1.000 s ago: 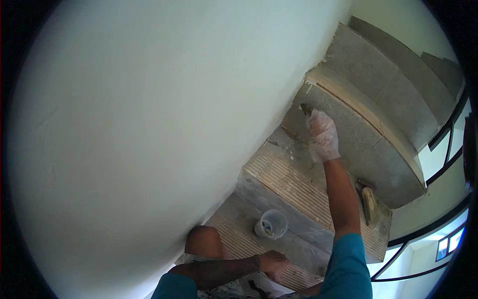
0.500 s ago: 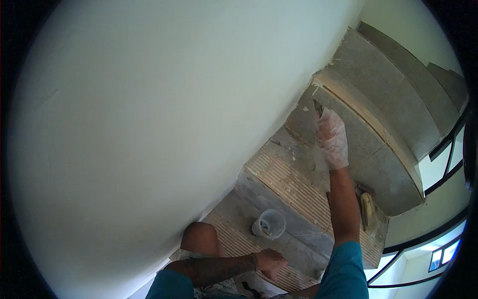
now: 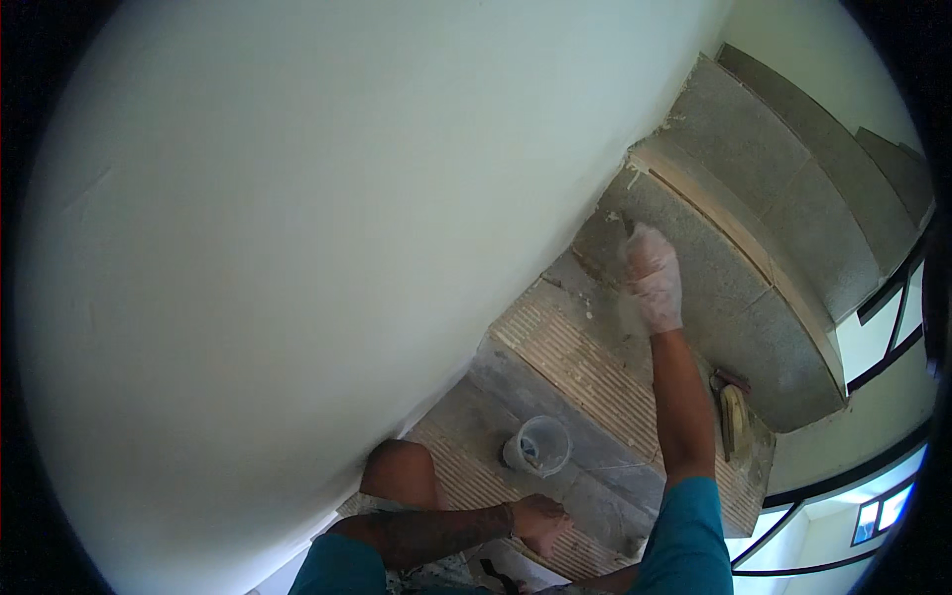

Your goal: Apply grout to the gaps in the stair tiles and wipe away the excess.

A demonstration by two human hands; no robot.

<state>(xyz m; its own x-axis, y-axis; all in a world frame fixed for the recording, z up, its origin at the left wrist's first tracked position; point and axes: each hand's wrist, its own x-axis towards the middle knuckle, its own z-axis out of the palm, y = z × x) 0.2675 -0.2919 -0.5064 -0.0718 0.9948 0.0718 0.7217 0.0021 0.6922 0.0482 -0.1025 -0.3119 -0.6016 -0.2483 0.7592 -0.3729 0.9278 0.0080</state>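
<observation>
My right hand (image 3: pixel 654 273), in a thin clear plastic glove, reaches out to a grey stair tread near the wall. Its fingers close round a small flat tool with a dark blade (image 3: pixel 627 227); the grip hides most of it. The blade is at the grey riser (image 3: pixel 694 253), by the corner with the wall. My bare left hand (image 3: pixel 540 524) hangs loosely over my lap with the wrist bent, apparently holding nothing. Just beyond it stands a clear plastic tub (image 3: pixel 540 443) with some small bits inside.
A smooth white wall (image 3: pixel 297 218) fills the left. Curved grey steps (image 3: pixel 754 139) climb to the upper right, with ribbed tan strips (image 3: pixel 585 372) on the lower treads. A yellowish sponge-like block (image 3: pixel 734 421) lies right of my forearm. Dark railing (image 3: pixel 843 466) bounds the right side.
My right hand has shifted slightly toward the wall, and less of the blade shows. My left hand has stayed in place.
</observation>
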